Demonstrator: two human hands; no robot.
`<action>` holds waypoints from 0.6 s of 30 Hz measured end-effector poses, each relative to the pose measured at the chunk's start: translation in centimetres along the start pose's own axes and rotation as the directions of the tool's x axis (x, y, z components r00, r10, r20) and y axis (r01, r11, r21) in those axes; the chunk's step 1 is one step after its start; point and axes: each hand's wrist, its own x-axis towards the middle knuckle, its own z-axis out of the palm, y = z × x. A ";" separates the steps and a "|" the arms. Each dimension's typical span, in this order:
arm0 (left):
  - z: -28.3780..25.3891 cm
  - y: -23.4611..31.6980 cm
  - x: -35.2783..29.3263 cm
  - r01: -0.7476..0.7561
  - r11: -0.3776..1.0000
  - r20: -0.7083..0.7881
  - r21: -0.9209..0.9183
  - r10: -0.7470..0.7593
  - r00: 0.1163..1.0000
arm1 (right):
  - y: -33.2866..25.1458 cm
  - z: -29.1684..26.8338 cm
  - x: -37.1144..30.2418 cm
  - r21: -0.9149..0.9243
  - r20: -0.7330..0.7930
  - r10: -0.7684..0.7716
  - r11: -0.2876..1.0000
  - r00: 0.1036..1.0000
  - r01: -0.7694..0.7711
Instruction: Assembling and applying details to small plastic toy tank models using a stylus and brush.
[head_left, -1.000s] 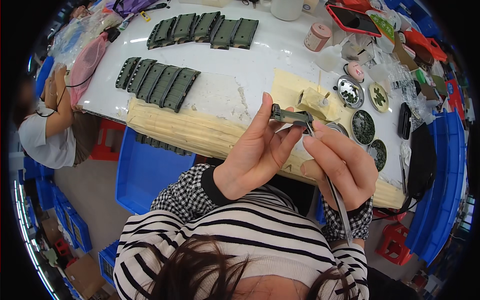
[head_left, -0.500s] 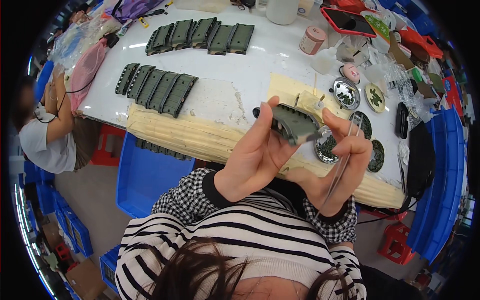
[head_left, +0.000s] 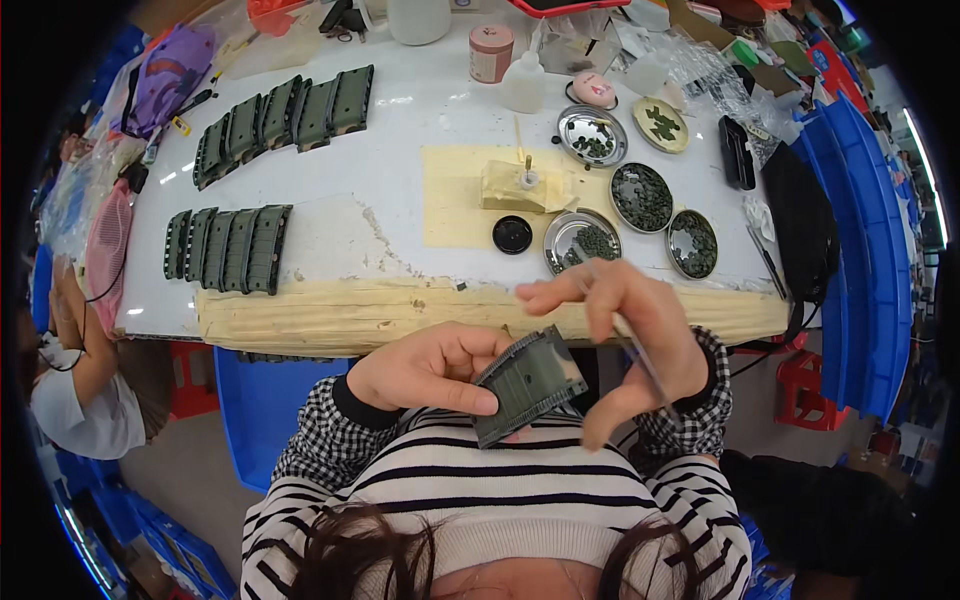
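Close to my striped chest, my left hand (head_left: 435, 370) grips a curved green camouflage plastic part (head_left: 532, 388), thumb on its ribbed face. The part is tilted, and its underside is hidden. To its right, my right hand (head_left: 640, 335) holds metal tweezers (head_left: 645, 362) across the palm, its fingers partly spread and smeared by motion. These fingers are apart from the part. Just beyond them on the table are a metal dish (head_left: 556, 262) of small dark green pieces and a round black lid-like disc (head_left: 512, 235).
Similar green parts stand in two rows (head_left: 228, 250) (head_left: 285, 115) at the left. More dishes of small pieces (head_left: 641, 197) (head_left: 693, 244) sit at the right, near a taped block (head_left: 512, 187) with an upright pin. Padding (head_left: 400, 305) covers the table's front edge. A blue bin (head_left: 240, 415) is below.
The green part has come down from above the table edge to my chest and turned its ribbed face up. My right hand has shifted lower, its fingers spreading. The view has swung toward the right.
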 end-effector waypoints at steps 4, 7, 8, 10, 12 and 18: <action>1.3 0.5 0.0 -0.141 0.984 -0.206 -0.106 0.117 0.971 | -1.0 -4.5 -1.0 -0.532 -0.468 -0.080 0.821 0.880 -0.208; 1.5 0.4 0.8 -0.242 0.970 -0.330 0.000 0.228 0.916 | 0.9 -7.3 -0.6 -0.784 -0.497 -0.066 0.460 0.865 -0.416; 1.6 0.3 1.2 -0.255 0.966 -0.344 0.045 0.255 0.904 | 1.7 -7.9 -0.6 -0.745 -0.535 0.007 0.467 0.845 -0.476; 1.8 -0.2 1.9 -0.276 0.951 -0.381 0.140 0.309 0.872 | 3.6 -8.7 -0.3 -0.769 -0.508 0.087 0.403 0.857 -0.497; 1.9 -0.5 2.1 -0.262 0.954 -0.374 0.143 0.297 0.878 | 4.7 -9.0 0.3 -0.781 -0.493 0.136 0.365 0.859 -0.506; 2.1 -0.9 2.3 -0.300 0.935 -0.401 0.187 0.351 0.846 | 5.9 -9.5 0.7 -0.808 -0.460 0.109 0.360 0.881 -0.466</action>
